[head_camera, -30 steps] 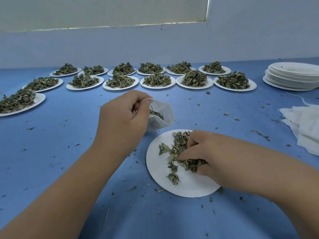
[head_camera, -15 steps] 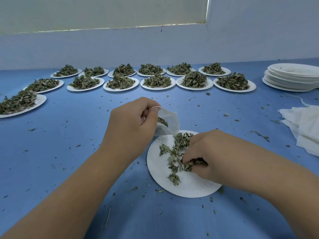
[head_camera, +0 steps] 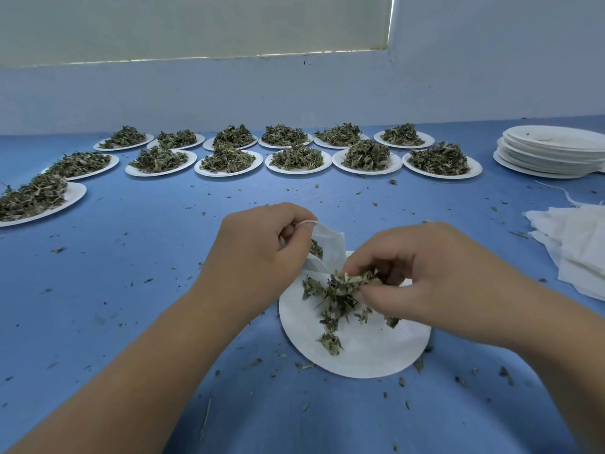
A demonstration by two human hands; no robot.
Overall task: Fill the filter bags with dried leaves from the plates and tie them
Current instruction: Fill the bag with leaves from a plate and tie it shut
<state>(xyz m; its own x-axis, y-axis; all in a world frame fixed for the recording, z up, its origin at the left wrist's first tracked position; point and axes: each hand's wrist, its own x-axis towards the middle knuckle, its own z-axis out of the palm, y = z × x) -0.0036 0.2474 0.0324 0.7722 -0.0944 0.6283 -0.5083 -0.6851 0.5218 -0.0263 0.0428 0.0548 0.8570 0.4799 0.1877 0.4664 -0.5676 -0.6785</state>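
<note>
Bag [head_camera: 329, 250] pinched at rim by left hand [head_camera: 258, 257], mouth open, just above far edge of plate [head_camera: 376, 353]. Pinch of leaves [head_camera: 345, 288] gripped in curled fingers of right hand [head_camera: 435, 280], beside bag mouth, over plate. More leaves loose on plate.

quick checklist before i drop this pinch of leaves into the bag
1. Bag mouth open: the left hand holds the filter bag by its rim, mouth toward the right hand - ok.
2. Grip on leaves: the right hand pinches a clump of leaves, a few strands dangling - ok.
3. Spill catch: the clump is above the near plate - ok.
4. Room in bag: some leaves show inside, fill level hidden - cannot tell.
5. Plate emptied: loose leaves lie on it - not ok.
</note>
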